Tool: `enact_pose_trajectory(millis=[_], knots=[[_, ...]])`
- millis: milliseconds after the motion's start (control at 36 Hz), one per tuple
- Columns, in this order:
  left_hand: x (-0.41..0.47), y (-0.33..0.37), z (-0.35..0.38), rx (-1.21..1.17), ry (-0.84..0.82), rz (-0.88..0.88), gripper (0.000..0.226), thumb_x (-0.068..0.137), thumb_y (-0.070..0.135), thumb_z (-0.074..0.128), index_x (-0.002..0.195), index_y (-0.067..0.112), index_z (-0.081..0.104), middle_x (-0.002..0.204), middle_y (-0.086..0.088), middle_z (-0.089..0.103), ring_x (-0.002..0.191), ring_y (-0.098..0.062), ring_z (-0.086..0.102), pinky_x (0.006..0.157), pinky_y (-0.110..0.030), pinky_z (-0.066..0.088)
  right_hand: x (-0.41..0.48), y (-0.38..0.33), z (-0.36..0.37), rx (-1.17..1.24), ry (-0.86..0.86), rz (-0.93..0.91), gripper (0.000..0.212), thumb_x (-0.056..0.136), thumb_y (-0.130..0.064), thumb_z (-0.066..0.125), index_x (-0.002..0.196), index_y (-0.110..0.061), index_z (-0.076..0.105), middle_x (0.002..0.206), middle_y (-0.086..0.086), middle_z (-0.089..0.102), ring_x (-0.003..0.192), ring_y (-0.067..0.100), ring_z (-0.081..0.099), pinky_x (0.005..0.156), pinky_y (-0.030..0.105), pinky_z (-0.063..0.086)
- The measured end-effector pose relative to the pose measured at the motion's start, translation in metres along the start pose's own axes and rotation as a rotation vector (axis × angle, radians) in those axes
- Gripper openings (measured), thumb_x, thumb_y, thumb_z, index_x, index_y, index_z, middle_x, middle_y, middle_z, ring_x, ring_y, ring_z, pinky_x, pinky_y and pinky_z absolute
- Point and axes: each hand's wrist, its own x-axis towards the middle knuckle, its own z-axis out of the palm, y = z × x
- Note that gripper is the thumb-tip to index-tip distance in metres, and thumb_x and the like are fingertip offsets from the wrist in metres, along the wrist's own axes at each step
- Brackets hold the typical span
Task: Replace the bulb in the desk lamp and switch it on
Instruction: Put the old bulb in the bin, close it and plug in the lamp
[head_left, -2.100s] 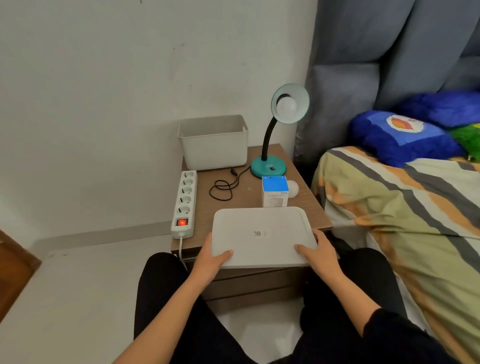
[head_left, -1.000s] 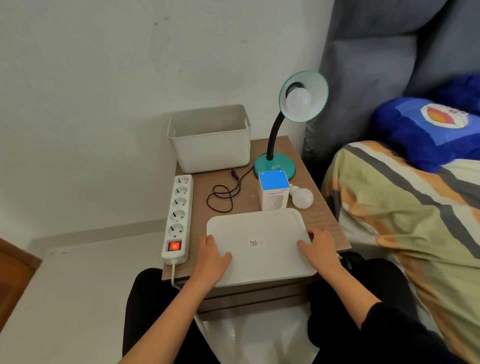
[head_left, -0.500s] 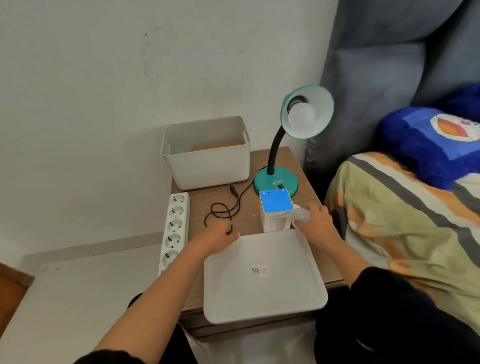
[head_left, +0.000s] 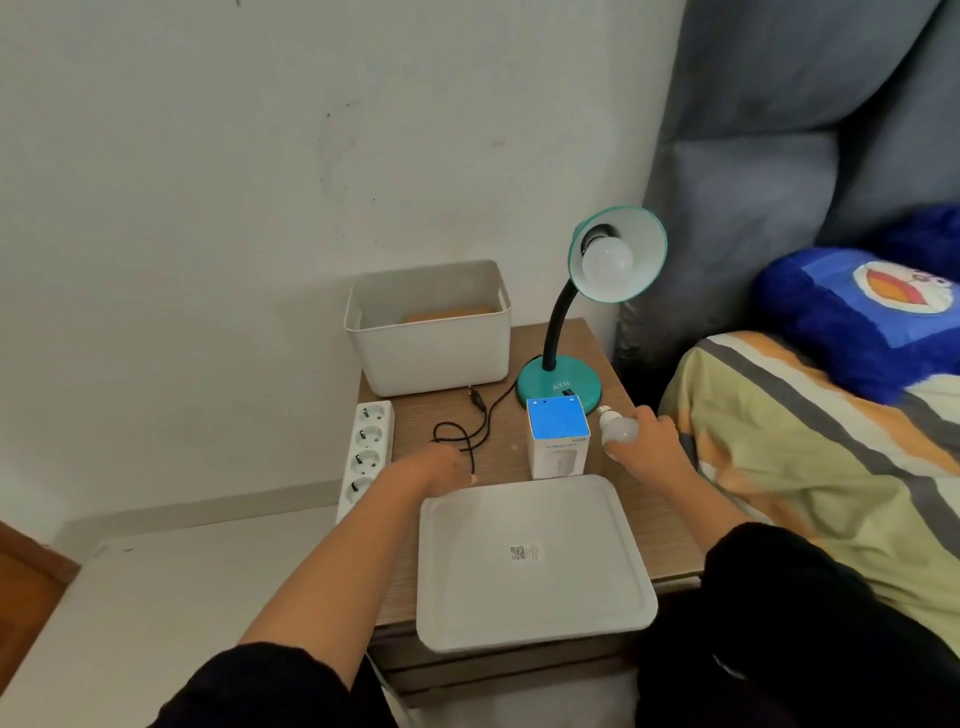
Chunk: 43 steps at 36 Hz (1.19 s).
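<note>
A teal desk lamp (head_left: 560, 383) stands at the back right of the wooden nightstand (head_left: 498, 452), its shade turned toward me with a white bulb (head_left: 607, 262) unlit in the socket. My right hand (head_left: 647, 441) grips a loose white bulb (head_left: 618, 427) just right of a blue-topped box (head_left: 557, 436), the screw base pointing toward the lamp base. My left hand (head_left: 439, 470) rests low on the nightstand by the lamp's black cord (head_left: 462, 434), fingers curled downward and holding nothing that I can see.
A white lid or tray (head_left: 530, 561) lies flat on the front of the nightstand. A white bin (head_left: 428, 332) stands at the back. A white power strip (head_left: 366, 452) runs along the left edge. A bed (head_left: 810, 457) with a blue pillow is close on the right.
Both hands let go of the white tray and moved forward. My right hand closed on the loose bulb beside the box and lifted it slightly; my left hand settled near the cord.
</note>
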Motion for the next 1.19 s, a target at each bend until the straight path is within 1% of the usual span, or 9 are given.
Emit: enact_pose_trajectory(millis=[139,333,444,528,667,1000,1083,1139,1194], knots=[[-0.014,0.003,-0.004,0.049,0.039,-0.005,0.044,0.098,0.033,0.037,0.122,0.000,0.053,0.127,-0.015,0.055,0.115,-0.028,0.051,0.091,-0.031,0.040,-0.012,-0.006,-0.023,-0.003,0.074,-0.104,0.050,0.083,-0.023,0.061,0.127,-0.011,0.042,0.122,0.016,0.045,0.097,0.026,0.048,0.073,0.030,0.036],[-0.024,-0.005,-0.022,-0.019,0.140,-0.005,0.042,0.093,0.036,0.048,0.121,0.005,0.054,0.125,-0.013,0.055,0.112,-0.029,0.053,0.094,-0.035,0.045,-0.014,-0.039,-0.035,0.021,0.079,-0.266,0.053,0.076,-0.024,0.069,0.122,-0.016,0.045,0.120,0.012,0.044,0.089,0.015,0.042,0.074,0.024,0.039],[-0.024,-0.016,-0.046,-0.057,0.185,-0.004,0.041,0.093,0.038,0.050,0.106,0.000,0.058,0.103,-0.011,0.057,0.089,-0.024,0.053,0.075,-0.031,0.040,-0.010,-0.071,-0.030,0.061,0.039,-0.335,0.054,0.073,-0.025,0.068,0.122,-0.020,0.046,0.116,0.008,0.044,0.089,0.015,0.044,0.059,0.018,0.035],[-0.021,-0.026,-0.070,-0.062,0.209,-0.006,0.042,0.093,0.040,0.049,0.117,0.006,0.055,0.120,-0.011,0.056,0.103,-0.025,0.053,0.085,-0.033,0.042,-0.004,-0.097,-0.024,0.047,-0.004,-0.408,0.055,0.075,-0.028,0.067,0.125,-0.021,0.045,0.115,0.006,0.043,0.094,0.019,0.047,0.072,0.025,0.048],[-0.008,-0.044,-0.120,-0.061,0.293,-0.028,0.053,0.093,0.039,0.049,0.137,0.010,0.040,0.141,-0.012,0.042,0.125,-0.027,0.045,0.101,-0.035,0.039,0.019,-0.145,-0.011,0.072,-0.057,-0.519,0.055,0.075,-0.024,0.067,0.126,-0.018,0.045,0.113,0.008,0.042,0.097,0.018,0.043,0.079,0.025,0.036],[0.087,-0.082,-0.199,-0.134,0.342,-0.076,0.048,0.093,0.039,0.049,0.131,0.009,0.046,0.134,-0.011,0.049,0.117,-0.025,0.051,0.093,-0.033,0.041,0.131,-0.230,0.041,0.156,-0.196,-0.454,0.059,0.075,-0.026,0.066,0.129,-0.014,0.043,0.112,0.005,0.043,0.092,0.017,0.047,0.057,0.020,0.039],[0.116,-0.088,-0.203,-0.116,0.316,-0.086,0.049,0.092,0.040,0.050,0.131,0.010,0.046,0.134,-0.011,0.049,0.117,-0.025,0.051,0.094,-0.033,0.041,0.157,-0.234,0.056,0.054,-0.233,-0.377,0.050,0.075,-0.021,0.066,0.121,-0.012,0.048,0.117,0.011,0.048,0.092,0.022,0.051,0.063,0.025,0.044],[0.134,-0.092,-0.204,-0.105,0.305,-0.091,0.046,0.091,0.040,0.051,0.126,0.010,0.050,0.129,-0.011,0.053,0.114,-0.025,0.052,0.094,-0.033,0.041,0.171,-0.236,0.065,-0.011,-0.255,-0.335,0.045,0.076,-0.021,0.064,0.117,-0.011,0.048,0.112,0.011,0.051,0.093,0.025,0.054,0.070,0.032,0.049],[0.150,-0.094,-0.203,-0.094,0.289,-0.092,0.044,0.091,0.040,0.051,0.123,0.010,0.052,0.126,-0.010,0.055,0.112,-0.026,0.053,0.091,-0.033,0.042,0.181,-0.237,0.074,-0.035,-0.279,-0.315,0.035,0.079,-0.024,0.062,0.109,-0.011,0.049,0.096,0.006,0.052,0.080,0.020,0.055,0.062,0.029,0.046]])
